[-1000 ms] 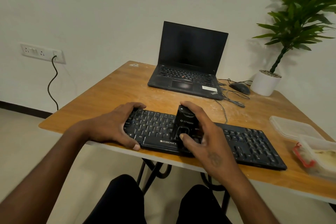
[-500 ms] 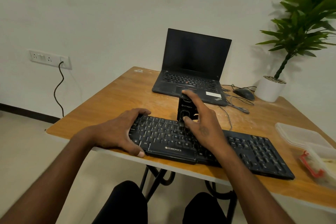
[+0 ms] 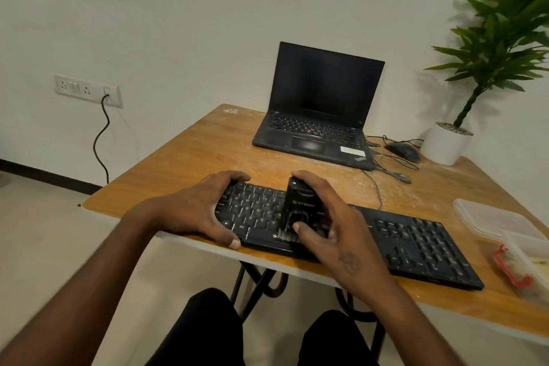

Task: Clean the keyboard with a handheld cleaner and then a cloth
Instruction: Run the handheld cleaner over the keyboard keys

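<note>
A black keyboard (image 3: 416, 241) lies along the near edge of the wooden table (image 3: 184, 163). My left hand (image 3: 199, 211) grips the keyboard's left end, with the thumb on its front edge and the fingers over its back edge. My right hand (image 3: 332, 223) holds a black handheld cleaner (image 3: 300, 205) upright on the keys near the keyboard's front middle, with the thumb on the cleaner's front. No cloth is in view.
An open black laptop (image 3: 318, 128) sits at the back of the table, with a mouse (image 3: 404, 151) and cables to its right. A potted plant (image 3: 445, 142) stands at the back right. Clear plastic containers (image 3: 499, 223) lie at the right edge.
My right hand has pulled the cleaner back from the far key rows to the keyboard's near rows. My left hand keeps its hold on the left end.
</note>
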The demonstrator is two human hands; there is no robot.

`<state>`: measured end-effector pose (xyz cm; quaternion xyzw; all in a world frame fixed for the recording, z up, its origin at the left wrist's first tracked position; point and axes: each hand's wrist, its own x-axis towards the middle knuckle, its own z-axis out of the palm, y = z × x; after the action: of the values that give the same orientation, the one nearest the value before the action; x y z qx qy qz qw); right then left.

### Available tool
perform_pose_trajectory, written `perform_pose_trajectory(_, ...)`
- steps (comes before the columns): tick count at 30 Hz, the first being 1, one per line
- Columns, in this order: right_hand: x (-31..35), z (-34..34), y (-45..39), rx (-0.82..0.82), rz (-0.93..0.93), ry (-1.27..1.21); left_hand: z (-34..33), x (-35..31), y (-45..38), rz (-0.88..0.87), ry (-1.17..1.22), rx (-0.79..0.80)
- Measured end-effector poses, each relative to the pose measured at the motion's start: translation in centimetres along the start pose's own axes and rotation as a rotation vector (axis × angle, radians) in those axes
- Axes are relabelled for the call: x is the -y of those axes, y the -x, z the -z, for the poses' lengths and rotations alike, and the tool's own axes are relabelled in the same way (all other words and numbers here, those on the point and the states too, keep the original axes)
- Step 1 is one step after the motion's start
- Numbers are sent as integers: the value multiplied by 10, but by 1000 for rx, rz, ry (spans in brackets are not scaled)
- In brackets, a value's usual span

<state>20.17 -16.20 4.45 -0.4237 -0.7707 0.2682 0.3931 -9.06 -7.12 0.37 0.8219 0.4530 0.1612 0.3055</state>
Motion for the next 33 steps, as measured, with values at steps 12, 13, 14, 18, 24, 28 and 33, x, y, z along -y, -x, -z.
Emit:
perform_pose_trajectory(12, -30, -4, -73, -84, -3, 208, 0, 0, -1, -8, -7, -6)
perform_pose_trajectory(13, -27, -5, -67, -76, -1, 184, 0, 0, -1, -9, -12, -11)
perform_pose_trajectory(14, -23, -6, -59, -61, -2, 161, 0, 0, -1, -7, -15, -13)
perform_pose_trajectory(18, -6, -9, -19, -3, 29, 71, 0, 1, 0, -7, -14, -16)
perform_pose_trajectory(24, -3, -7, -9, 19, 25, -12, 0, 1, -1, -9, -25, -15)
perform_pose_trajectory(28, -14, -8, -41, -21, 15, 91, 1, 3, -1, -11, -11, -9)
perform_pose_trajectory(33, -32, -13, -84, -58, 1, 206, 0, 2, 0, -17, -7, -9)
